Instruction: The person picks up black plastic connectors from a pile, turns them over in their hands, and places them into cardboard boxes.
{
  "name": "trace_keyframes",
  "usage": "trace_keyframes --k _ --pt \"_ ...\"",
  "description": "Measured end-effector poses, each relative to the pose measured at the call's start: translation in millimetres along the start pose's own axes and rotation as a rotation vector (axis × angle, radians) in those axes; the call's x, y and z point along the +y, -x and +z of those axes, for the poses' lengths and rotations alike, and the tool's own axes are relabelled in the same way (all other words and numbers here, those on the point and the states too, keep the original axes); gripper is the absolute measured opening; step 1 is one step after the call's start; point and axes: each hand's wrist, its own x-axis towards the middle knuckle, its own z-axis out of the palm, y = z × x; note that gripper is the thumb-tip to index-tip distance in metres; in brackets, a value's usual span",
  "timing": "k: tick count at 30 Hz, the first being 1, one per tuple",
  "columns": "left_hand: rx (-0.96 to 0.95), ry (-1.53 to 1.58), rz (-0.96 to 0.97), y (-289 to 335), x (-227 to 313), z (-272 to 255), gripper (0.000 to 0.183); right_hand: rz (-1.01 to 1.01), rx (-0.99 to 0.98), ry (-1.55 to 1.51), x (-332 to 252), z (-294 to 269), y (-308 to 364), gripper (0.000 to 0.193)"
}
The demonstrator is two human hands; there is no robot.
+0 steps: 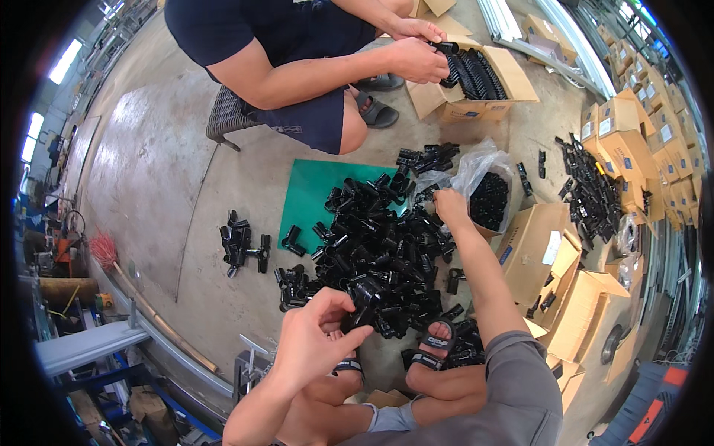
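My left hand (316, 333) is closed on a glossy black pipe fitting (364, 299), thumb on one side and fingers on the other. It holds the fitting above the near edge of a large heap of similar black fittings (394, 253). Farther off and to the right, my right hand (451, 208) reaches to the near side of a clear plastic bag (476, 169) lining a box. Small black parts (489, 201) fill that bag. The right fingers are drawn together beside some small dark pieces (428, 195); what they grip is too small to make out.
A green mat (301, 195) lies partly under the heap. Opposite me, a seated person's hands (420, 56) hold a black part over a carton (513, 74) of packed parts. Open cartons (532, 245) stand at right, with another black pile (591, 186) beyond. A broom (160, 320) lies left.
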Motion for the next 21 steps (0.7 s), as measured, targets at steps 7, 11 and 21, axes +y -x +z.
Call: trace_keyframes --k 7,11,21 --pt "-0.027 0.008 -0.025 -17 -18 0 0.036 0.180 0.006 -0.193 -12 32 -16 0.018" --pt "-0.046 -0.012 -0.041 -20 -11 0 0.037 0.084 0.061 -0.147 -11 35 -14 0.020" --pt "0.004 0.453 0.005 -16 -18 -4 0.039 0.022 0.169 -0.564 -26 -70 22 0.021"
